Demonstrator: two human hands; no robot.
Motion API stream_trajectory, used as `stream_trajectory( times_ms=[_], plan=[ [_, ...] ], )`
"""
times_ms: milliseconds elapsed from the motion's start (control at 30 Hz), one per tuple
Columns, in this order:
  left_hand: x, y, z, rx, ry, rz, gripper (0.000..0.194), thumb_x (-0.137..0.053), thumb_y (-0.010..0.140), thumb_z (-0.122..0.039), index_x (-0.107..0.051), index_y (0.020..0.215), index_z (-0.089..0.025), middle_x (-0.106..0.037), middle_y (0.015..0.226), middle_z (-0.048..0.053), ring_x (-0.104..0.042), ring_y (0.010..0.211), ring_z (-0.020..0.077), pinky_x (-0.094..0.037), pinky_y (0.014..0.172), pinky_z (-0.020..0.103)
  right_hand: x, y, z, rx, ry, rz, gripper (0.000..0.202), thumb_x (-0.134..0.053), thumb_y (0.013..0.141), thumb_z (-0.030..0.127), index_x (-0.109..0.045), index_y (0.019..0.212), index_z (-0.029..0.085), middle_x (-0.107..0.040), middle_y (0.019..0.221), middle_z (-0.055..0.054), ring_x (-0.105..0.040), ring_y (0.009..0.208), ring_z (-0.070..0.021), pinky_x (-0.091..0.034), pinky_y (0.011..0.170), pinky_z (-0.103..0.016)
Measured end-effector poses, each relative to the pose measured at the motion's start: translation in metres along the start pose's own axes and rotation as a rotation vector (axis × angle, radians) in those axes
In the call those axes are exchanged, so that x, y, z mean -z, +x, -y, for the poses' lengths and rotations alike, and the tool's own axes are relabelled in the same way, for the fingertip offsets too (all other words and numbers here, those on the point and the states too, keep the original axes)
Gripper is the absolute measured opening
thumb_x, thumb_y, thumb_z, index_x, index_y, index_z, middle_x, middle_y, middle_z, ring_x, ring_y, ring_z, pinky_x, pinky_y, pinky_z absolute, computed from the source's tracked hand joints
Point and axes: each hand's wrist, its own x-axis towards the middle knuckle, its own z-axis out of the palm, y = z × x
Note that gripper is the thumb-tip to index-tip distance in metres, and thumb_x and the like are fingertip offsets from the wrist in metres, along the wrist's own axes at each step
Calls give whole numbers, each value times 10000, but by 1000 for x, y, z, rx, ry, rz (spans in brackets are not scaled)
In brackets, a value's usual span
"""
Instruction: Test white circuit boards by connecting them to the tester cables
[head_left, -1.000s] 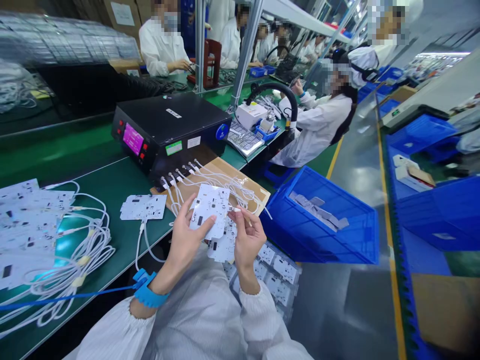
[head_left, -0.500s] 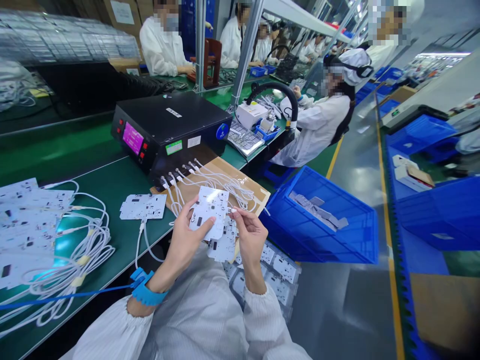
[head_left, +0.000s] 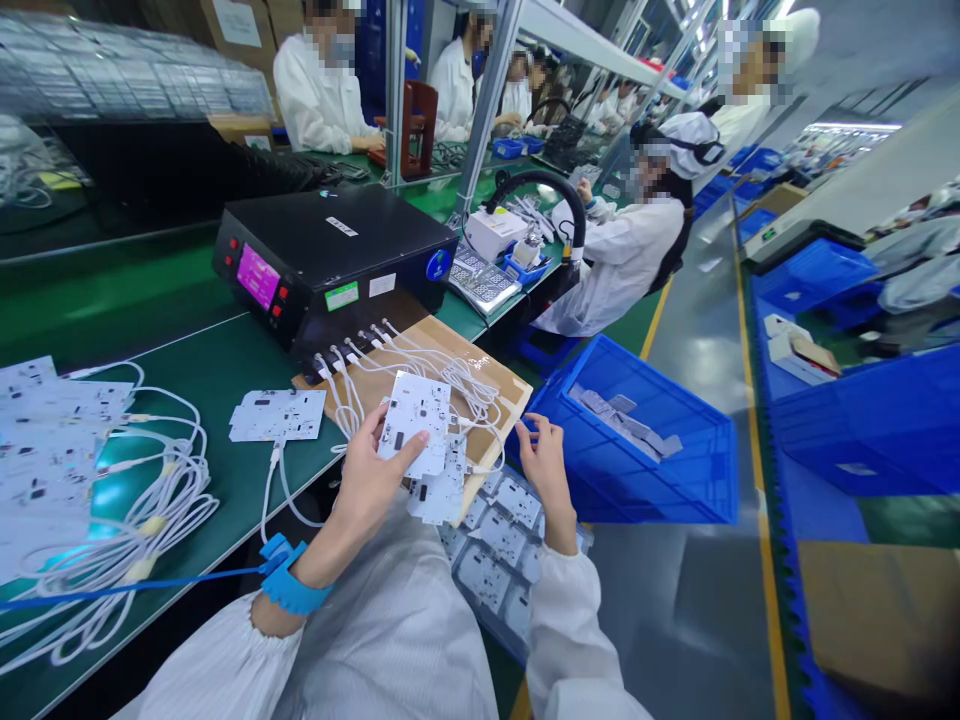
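My left hand is closed around the edge of a white circuit board, its thumb lying on the board's face. Below and behind that board, a second white board shows in part. A white cable runs from the board's right side, at a small connector. To the right, my right hand is near the corner of a cardboard sheet, apart from the boards. Its fingers are bent and spread, and I see nothing held in them. A blue wrist strap circles my left wrist.
A black tester with a lit screen stands on the green bench, several white cables plugged in. One wired board lies left, beside more boards and a cable bundle. A tray of boards sits below; a blue bin stands right.
My right hand has let go of the cable connector at the board and moved right, to the cardboard's corner. My left hand still holds the board in nearly the same place.
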Motion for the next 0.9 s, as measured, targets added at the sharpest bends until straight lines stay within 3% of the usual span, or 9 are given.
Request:
stream_trajectory(
  times_ms=[100, 167, 267, 367, 433, 567, 733, 900],
  plan=[
    [-1, -1, 4, -11, -2, 18, 707, -902, 727, -484, -642, 1322, -205, -724, 1313, 119, -704, 1175, 307, -589, 973, 421, 10, 17, -14, 26, 58, 269, 535, -459, 942, 750, -606, 929, 235, -675, 820, -52, -649, 735, -220, -543, 779, -418],
    [-2, -1, 6, -10, -10, 26, 733, -901, 730, -493, -630, 1346, -203, -722, 1313, 126, -704, 1175, 316, -585, 978, 442, 14, 27, -11, -3, 167, 339, 527, -535, 901, 762, -580, 893, 236, -672, 724, -22, -619, 645, -193, -520, 678, -372],
    [-4, -1, 9, -24, -21, 32, 742, -896, 735, -503, -628, 1351, -188, -716, 1326, 138, -690, 1210, 324, -559, 1041, 472, 16, 38, 13, -31, 436, 215, 530, -706, 814, 717, -583, 995, 233, -695, 710, 4, -607, 600, -162, -490, 575, -307],
    [-8, -2, 10, -54, -13, 79, 682, -865, 770, -513, -651, 1331, -190, -708, 1352, 129, -670, 1257, 324, -530, 1103, 474, 5, 40, 56, -30, 701, 57, 468, -806, 786, 616, -619, 979, 233, -711, 736, 16, -614, 611, -130, -518, 592, -277],
    [-11, -3, 10, -50, -38, 106, 661, -854, 784, -503, -657, 1335, -197, -702, 1371, 123, -652, 1297, 326, -516, 1134, 474, -8, 35, 88, -4, 795, 95, 417, -807, 808, 594, -683, 933, 216, -749, 806, -15, -653, 665, -130, -561, 651, -285],
    [-17, -6, 8, -42, -82, 151, 629, -832, 816, -466, -659, 1359, -200, -683, 1409, 128, -605, 1374, 329, -500, 1170, 484, -32, 15, 135, 94, 838, 339, 447, -734, 872, 632, -784, 1030, 216, -809, 962, -65, -740, 785, -178, -624, 734, -346],
    [-20, -8, 6, -59, -75, 113, 630, -858, 789, -436, -683, 1340, -186, -708, 1362, 137, -596, 1387, 332, -499, 1180, 480, -38, 1, 148, 154, 737, 388, 336, -838, 811, 527, -810, 979, 238, -823, 974, -49, -772, 840, -199, -653, 828, -376],
    [-22, -10, 5, -36, -98, 127, 630, -842, 811, -442, -674, 1363, -189, -715, 1351, 126, -583, 1403, 332, -498, 1184, 476, -33, -1, 145, 254, 647, 374, 208, -811, 863, 441, -807, 950, 253, -818, 966, -34, -774, 894, -203, -642, 891, -383]
  ],
)
